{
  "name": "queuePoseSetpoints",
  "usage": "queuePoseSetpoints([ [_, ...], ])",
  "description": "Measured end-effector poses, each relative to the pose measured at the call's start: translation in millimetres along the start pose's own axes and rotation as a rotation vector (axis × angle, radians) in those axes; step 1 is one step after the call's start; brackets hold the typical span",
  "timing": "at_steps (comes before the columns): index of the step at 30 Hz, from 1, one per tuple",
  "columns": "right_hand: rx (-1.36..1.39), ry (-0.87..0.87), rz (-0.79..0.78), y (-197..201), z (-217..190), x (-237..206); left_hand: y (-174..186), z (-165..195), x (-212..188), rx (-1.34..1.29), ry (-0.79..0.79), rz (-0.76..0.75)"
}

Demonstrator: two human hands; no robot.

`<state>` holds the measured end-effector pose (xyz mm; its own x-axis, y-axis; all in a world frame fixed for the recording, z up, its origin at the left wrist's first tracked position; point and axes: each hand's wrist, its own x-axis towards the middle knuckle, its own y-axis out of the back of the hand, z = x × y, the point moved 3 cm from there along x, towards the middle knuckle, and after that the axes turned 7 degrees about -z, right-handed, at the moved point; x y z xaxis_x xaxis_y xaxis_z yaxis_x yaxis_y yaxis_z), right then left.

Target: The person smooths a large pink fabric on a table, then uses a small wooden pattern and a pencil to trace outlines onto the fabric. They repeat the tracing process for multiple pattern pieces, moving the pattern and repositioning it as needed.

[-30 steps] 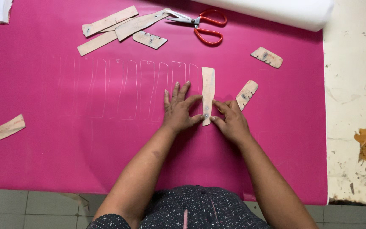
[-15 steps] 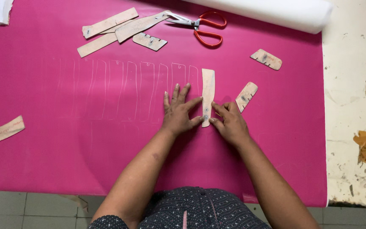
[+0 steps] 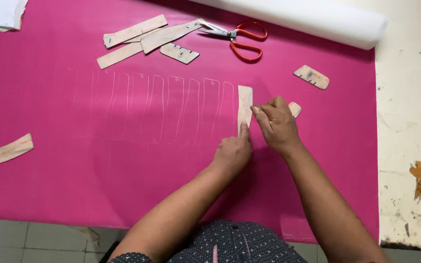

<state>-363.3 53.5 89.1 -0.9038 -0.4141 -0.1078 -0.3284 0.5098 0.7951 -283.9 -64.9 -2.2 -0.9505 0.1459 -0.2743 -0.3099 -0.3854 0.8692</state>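
Observation:
A narrow tan paper pattern strip (image 3: 244, 103) lies upright on the pink fabric (image 3: 74, 170), at the right end of a row of several chalk outlines (image 3: 171, 107). My left hand (image 3: 232, 152) is curled below it, one fingertip pressing the strip's lower end. My right hand (image 3: 276, 124) rests against the strip's right edge, fingers pinched together as if on a small marker; I cannot see what they hold. Another tan piece (image 3: 295, 108) peeks out behind my right hand.
Red-handled scissors (image 3: 237, 40) and several tan pattern pieces (image 3: 142, 36) lie at the top. One more piece (image 3: 311, 77) sits upper right, another (image 3: 3, 152) at the left. A white roll (image 3: 317, 19) crosses the top. The worn white table edge (image 3: 405, 146) runs down the right.
My left hand has slid down from flat on the strip and curled, one fingertip holding its lower end. My right hand has moved up along the strip's right edge.

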Motion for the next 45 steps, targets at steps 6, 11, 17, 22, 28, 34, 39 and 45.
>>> queuePoseSetpoints([
  [6, -0.012, 0.068, -0.243, 9, -50, 29, -41, 5, 10, 0.101, -0.025, 0.221],
  [11, -0.114, -0.045, -0.395, -3, -55, 35, -50, -1, 15, 0.033, 0.014, 0.170],
  [17, -0.170, 0.031, -0.350, -14, -50, 45, -24, -4, 8, -0.048, -0.048, 0.059],
  [22, -0.205, 0.164, -0.101, -7, -44, 75, 13, 4, -8, 0.277, -0.273, 0.223],
  [28, -0.142, 0.176, -0.004, -2, -36, 104, 35, 5, -12, 0.375, -0.284, 0.374],
  [34, -0.090, 0.198, 0.031, -4, -32, 107, 36, 2, -12, 0.318, -0.292, 0.342],
  [39, -0.081, 0.181, 0.043, -5, -29, 104, 39, 1, -11, 0.318, -0.304, 0.336],
  [45, -0.175, 0.132, 0.022, 4, -21, 101, 43, 1, -13, 0.291, -0.301, 0.329],
])
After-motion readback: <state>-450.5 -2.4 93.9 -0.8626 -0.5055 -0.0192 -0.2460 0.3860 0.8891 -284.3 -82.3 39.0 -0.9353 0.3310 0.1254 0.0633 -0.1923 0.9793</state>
